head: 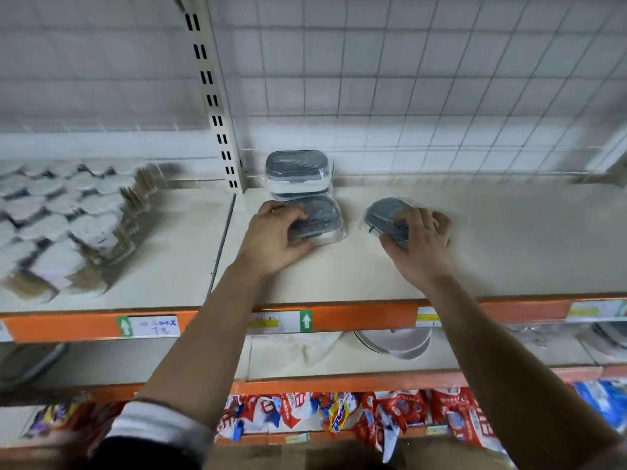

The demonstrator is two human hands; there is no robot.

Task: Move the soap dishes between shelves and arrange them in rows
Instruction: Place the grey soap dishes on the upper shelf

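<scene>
- Your left hand (275, 239) lies on the upper shelf (492, 239), its fingers curled round the near left end of the front soap dish (319, 217), with the thumb at the dish's near edge.
- The front soap dish is grey-lidded, wrapped in clear film, and sits flat on the shelf, close to the slotted upright post (217, 106).
- Directly behind it, touching or nearly so, stands the back soap dish (298, 166), against the wire grid; it looks like a stack of two, though you cannot tell for certain.
- Your right hand (420, 244) covers the right part of the right soap dish (385, 212), fingers bent over its lid and gripping it; the dish is turned at an angle to the other two.
- The right soap dish is on the same shelf, level with the front one and a little apart from it.
- On the lower shelf (475, 359), a pale round-edged dish (395, 344) shows under the orange shelf edge (366, 318).
- In the left bay, packs of white items (61, 225) lie in rows.
- Red and white packets (390, 415) fill the bottom shelf.
</scene>
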